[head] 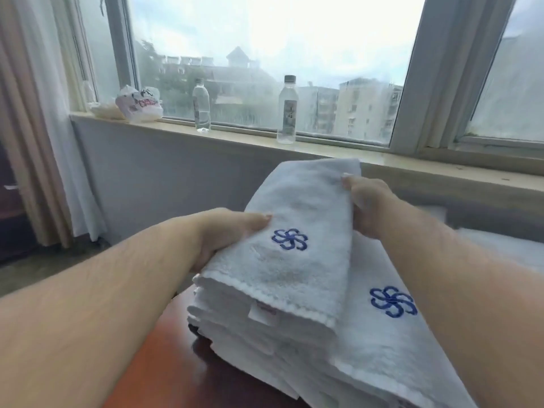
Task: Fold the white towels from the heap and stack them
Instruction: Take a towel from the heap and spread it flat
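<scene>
- A reddish-brown table (164,375) carries a stack of folded white towels (382,366) near its far edge; the uppermost towel lying flat there shows a blue pinwheel emblem (393,301).
- A folded towel (297,260), bearing the same blue emblem and a small sewn tag with unreadable print at its near hem, is held tilted over the stack's left side.
- The left hand (223,234) pinches its left edge, thumb on top; the right hand (368,201) clasps its far right edge.
- On the windowsill (247,136) beyond stand two clear water bottles (287,110), well apart, labels illegible.
- A crumpled plastic bag (138,103) with unreadable red lettering lies at the sill's left end.
</scene>
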`<action>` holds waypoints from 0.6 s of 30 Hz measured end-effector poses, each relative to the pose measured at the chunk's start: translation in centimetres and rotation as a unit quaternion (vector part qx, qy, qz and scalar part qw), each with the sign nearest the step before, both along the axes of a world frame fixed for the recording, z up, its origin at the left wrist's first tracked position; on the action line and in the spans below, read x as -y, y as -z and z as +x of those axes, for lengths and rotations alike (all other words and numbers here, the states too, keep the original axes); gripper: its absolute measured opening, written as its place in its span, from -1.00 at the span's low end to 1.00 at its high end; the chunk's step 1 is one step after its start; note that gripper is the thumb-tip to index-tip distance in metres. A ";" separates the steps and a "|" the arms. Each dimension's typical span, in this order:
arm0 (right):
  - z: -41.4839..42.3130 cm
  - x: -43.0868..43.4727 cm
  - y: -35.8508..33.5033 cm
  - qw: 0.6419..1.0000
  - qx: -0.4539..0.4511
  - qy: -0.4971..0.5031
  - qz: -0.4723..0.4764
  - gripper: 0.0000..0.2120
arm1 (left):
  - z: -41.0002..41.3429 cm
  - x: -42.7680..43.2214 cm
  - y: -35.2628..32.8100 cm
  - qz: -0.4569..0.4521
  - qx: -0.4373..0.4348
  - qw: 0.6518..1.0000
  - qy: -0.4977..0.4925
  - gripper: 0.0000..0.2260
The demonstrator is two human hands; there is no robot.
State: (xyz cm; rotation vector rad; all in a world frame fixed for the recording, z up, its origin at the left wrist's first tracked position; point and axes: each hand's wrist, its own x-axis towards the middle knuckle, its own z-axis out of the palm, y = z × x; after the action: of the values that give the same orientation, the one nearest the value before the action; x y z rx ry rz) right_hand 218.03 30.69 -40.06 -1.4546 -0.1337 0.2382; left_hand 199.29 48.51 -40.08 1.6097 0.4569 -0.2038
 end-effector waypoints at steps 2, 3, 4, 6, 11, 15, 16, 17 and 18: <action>1.4 0.5 2.9 0.998 -0.036 0.017 -0.055 -0.75 | 1.1 -0.1 1.5 0.067 -0.055 0.996 -0.032 -0.59; 1.9 0.8 3.7 0.997 -0.046 0.014 -0.057 -0.75 | 1.7 -0.2 1.8 0.087 -0.063 0.993 -0.037 -0.61; 2.5 0.9 4.0 0.997 -0.049 0.017 -0.058 -0.70 | 2.2 -0.5 1.8 0.105 -0.067 0.992 -0.036 -0.61; 3.4 0.9 3.8 0.996 -0.035 0.036 -0.072 -0.61 | 2.8 -1.1 1.4 0.157 -0.067 0.985 -0.027 -0.60; 4.3 0.6 3.9 0.992 0.011 0.029 -0.120 -0.74 | 3.7 -2.3 0.6 0.254 -0.055 0.966 0.004 -0.57; 4.1 0.6 3.9 0.989 0.079 0.074 -0.098 -0.81 | 4.0 -2.5 1.3 0.349 -0.025 0.937 -0.004 -0.57; 4.0 0.6 3.7 0.991 0.070 0.077 -0.088 -0.78 | 4.2 -2.4 1.5 0.393 -0.026 0.919 -0.005 -0.56; 4.0 0.6 3.4 0.994 0.048 0.069 -0.073 -0.73 | 4.5 -2.2 1.7 0.429 -0.031 0.903 -0.012 -0.56; 3.9 0.5 3.1 0.996 0.025 0.058 -0.069 -0.65 | 4.9 -2.1 1.9 0.446 -0.037 0.894 -0.021 -0.56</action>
State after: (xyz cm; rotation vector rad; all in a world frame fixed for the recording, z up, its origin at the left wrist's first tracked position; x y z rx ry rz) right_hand 221.96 30.23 -43.19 -1.5999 -0.0745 0.1170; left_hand 204.17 50.60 -42.01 2.4959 0.7028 -0.0079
